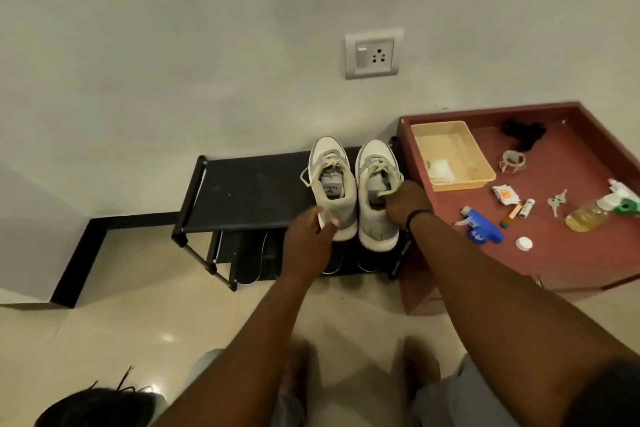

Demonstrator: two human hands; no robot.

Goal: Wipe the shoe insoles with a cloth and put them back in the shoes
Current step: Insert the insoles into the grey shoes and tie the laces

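Two shoes (353,191) on rack (249,191), left hand (308,239) pinching heel, right hand (405,204) fingers hidden, grip unclear.

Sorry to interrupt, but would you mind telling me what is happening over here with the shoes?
A person is handling a pair of grey-and-white sneakers standing side by side on a black shoe rack. The left hand holds the heel of the left sneaker, while the right hand reaches into the opening of the right sneaker, fingers curled at its collar. The left sneaker's insole is seated inside. Spray bottles and a beige tray sit on the red cabinet alongside.
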